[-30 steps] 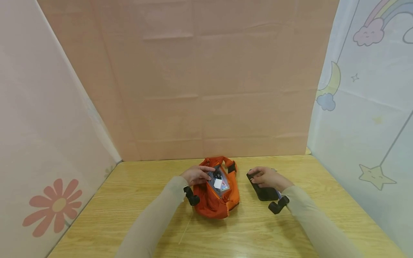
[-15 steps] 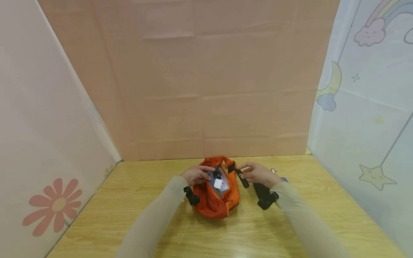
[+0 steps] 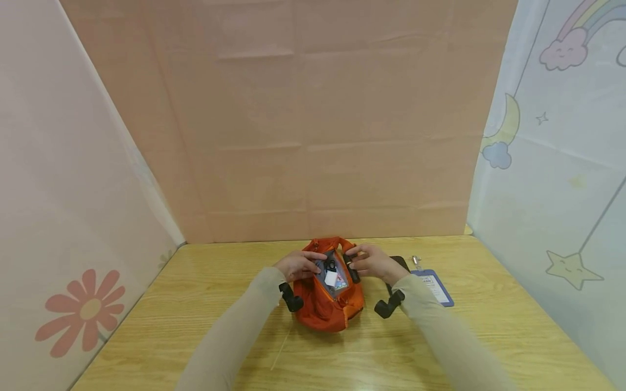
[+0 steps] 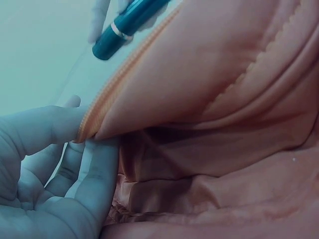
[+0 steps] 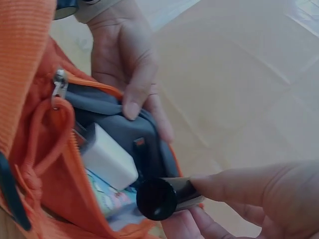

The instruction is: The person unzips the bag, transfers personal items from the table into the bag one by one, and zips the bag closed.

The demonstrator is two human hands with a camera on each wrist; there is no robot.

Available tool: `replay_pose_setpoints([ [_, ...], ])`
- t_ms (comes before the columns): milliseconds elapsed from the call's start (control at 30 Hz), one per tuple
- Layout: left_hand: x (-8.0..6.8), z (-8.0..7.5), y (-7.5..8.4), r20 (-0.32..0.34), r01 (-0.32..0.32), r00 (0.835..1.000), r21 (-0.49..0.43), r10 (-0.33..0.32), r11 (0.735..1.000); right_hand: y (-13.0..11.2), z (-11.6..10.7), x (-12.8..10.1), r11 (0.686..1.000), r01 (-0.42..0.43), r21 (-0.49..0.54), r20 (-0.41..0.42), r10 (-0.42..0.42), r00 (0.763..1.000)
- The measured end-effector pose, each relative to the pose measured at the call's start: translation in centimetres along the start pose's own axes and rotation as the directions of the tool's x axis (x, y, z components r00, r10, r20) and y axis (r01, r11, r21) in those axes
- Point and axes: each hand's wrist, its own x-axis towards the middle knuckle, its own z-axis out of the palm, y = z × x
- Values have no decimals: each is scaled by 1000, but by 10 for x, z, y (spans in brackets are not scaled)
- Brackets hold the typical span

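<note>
An orange waist bag (image 3: 320, 312) lies on the table with its zipped mouth open, showing a grey lining. My left hand (image 3: 296, 265) pinches the left edge of that mouth; in the left wrist view its thumb and fingers (image 4: 97, 169) hold the zipper border. My right hand (image 3: 374, 262) holds a black lipstick-like tube (image 5: 159, 199) with a silver band between thumb and fingers. The tube is over the right edge of the bag's mouth. Inside the bag are a white charger block (image 5: 110, 158), a dark cable (image 3: 330, 264) and a colourful printed item (image 5: 107, 194).
Right of the bag, a black flat item (image 3: 401, 263) lies partly hidden behind my right wrist. Beside it is a blue-framed badge holder (image 3: 435, 288) with a metal clip. Cloth walls (image 3: 303, 179) enclose the wooden table (image 3: 195, 304) at back and sides.
My right hand has lifted the black tube from beside the flat item and carried it left to the bag. The badge holder has come into view. My left hand stays put.
</note>
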Motion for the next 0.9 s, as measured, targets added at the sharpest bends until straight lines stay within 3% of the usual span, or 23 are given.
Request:
replay_pose_setpoints([
  [467, 0, -1, 0, 12, -2, 1000, 5, 2, 1000, 11, 23, 16, 999, -49, 6, -50, 50, 998],
  [900, 0, 2, -1, -1, 0, 1000, -2, 0, 1000, 10, 34, 19, 987, -113, -114, -141, 96, 985],
])
